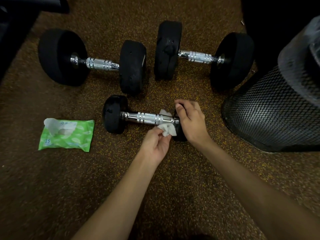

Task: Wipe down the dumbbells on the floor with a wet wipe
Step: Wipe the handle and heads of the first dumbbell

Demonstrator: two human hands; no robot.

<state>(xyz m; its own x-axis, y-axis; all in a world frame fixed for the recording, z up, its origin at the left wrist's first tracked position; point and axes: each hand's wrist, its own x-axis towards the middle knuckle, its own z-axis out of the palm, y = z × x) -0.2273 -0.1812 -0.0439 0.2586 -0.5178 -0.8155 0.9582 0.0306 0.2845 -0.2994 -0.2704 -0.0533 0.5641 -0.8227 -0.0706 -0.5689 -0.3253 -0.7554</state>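
**Small dumbbell pinned and getting its wipe**

Down on the brown speckled rubber floor [52,179], nearest of three: small dumbbell with black rubber heads and a chrome knurled handle [149,118], lying on its side between the green pack of wet wipes [67,134] and the black mesh bin [270,115]. Left hand [155,142] pinching a crumpled white wet wipe [168,129] in curled fingers [160,134], pressing it to the handle right where it meets the right-side head. Right hand [190,122] clamped over that head, wrapped across the top, holding it steady. Further back, well apart from both hands, lie the larger dumbbell on the left [102,64] and the larger dumbbell on the right [199,57], side by side, neither touched.

Now the feel of it, by judgement. Solid, stiff and heavy for its size, with round heads apt to roll, so best pinned at a head, exactly as here. Chrome probably slick once wet; knurled bands giving the surer hold. Wipe quite the opposite: soft, limp, light, prone to bunching, worth spreading out again to cover more metal. Larger pair likely far heavier; better rolled in place than lifted.
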